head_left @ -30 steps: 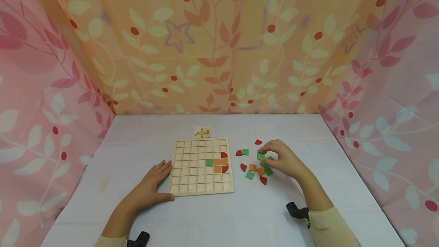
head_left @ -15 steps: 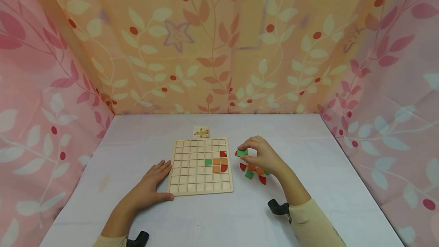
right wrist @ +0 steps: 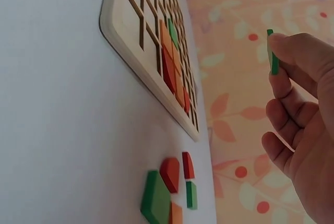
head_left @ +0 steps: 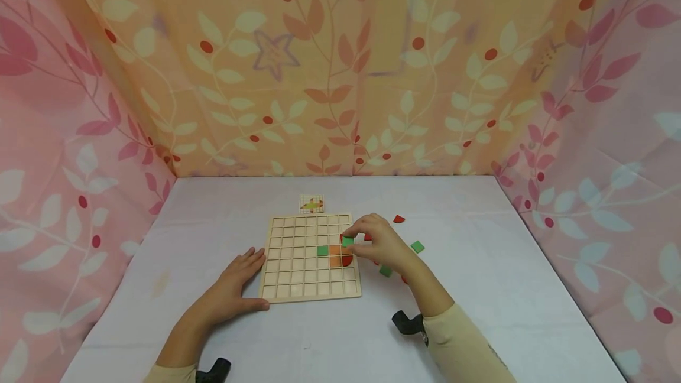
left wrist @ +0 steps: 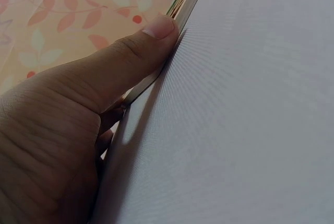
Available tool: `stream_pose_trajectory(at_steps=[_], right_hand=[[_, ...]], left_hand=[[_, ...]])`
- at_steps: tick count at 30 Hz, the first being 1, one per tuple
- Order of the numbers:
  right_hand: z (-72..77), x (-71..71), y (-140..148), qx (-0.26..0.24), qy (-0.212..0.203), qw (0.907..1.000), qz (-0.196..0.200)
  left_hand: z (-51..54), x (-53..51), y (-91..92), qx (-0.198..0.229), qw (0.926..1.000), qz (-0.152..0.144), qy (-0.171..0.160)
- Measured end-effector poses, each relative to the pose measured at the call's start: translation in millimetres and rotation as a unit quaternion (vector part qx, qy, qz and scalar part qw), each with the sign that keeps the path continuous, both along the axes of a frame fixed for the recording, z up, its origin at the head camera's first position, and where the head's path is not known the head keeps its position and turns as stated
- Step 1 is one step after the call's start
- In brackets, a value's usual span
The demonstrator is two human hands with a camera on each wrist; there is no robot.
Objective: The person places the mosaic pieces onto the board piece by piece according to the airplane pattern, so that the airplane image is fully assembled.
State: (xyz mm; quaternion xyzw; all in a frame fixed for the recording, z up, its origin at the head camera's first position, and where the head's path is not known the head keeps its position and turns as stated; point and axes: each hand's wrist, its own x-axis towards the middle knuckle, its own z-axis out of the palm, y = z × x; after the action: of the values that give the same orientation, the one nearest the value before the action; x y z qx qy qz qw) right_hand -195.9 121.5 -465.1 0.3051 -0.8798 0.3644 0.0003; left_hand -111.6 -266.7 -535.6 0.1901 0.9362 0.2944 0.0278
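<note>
The right hand pinches a green tile between its fingers above the right side of a gridded wooden board. The left hand, thumb spread from the fingers, touches the board's left edge. Loose tiles lie on the tabletop to the right. A card beyond the board bears a coloured figure, its detail illegible.

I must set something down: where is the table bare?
Free: white tabletop on the near side of the wooden grid board, and left of the left hand. Crowded: right of the board, where loose green square tiles and red rounded tiles lie near the right hand.
</note>
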Motion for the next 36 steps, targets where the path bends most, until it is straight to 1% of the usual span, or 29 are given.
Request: stream_pose_trajectory(at_steps=[3,5,11,14,18,21,29,36], right_hand=[[-2.9,0.3,-9.3,0.007,0.004,0.9999,0.006],[-4.5,0.4,-15.4,0.012,-0.001,0.9999,0.009],[-15.5,-1.6,-31.3,0.046,0.006,0.9986,0.024],[-22.7,-2.4,-36.3,0.045,0.002,0.9985,0.031],[-29.8,-3.1,-42.6,0.042,-0.007,0.9983,0.041],[-32.3,-2.8,-46.7,0.061,-0.002,0.9971,0.045],[-39.3,-2.7,-53.6,0.123,0.037,0.9904,0.05],[-43.6,-2.9,-58.0,0.14,0.054,0.9872,0.052]], left_hand=[[-0.4,-0.1,0.0,-0.001,1.0,0.001,0.001],[-1.2,-0.5,-0.3,-0.003,1.0,0.001,0.0],[-2.9,-1.1,-1.6,-0.003,1.0,-0.004,-0.001],[-3.9,-1.7,-2.3,0.0,1.0,-0.009,0.001],[-5.5,-2.5,-2.5,-0.001,1.0,-0.005,-0.002],[-5.9,-2.2,-2.0,-0.003,1.0,-0.002,-0.005],[-4.9,-1.9,-1.7,0.0,1.0,-0.004,-0.004],[-4.7,-1.9,-1.7,-0.003,1.0,-0.001,-0.007]])
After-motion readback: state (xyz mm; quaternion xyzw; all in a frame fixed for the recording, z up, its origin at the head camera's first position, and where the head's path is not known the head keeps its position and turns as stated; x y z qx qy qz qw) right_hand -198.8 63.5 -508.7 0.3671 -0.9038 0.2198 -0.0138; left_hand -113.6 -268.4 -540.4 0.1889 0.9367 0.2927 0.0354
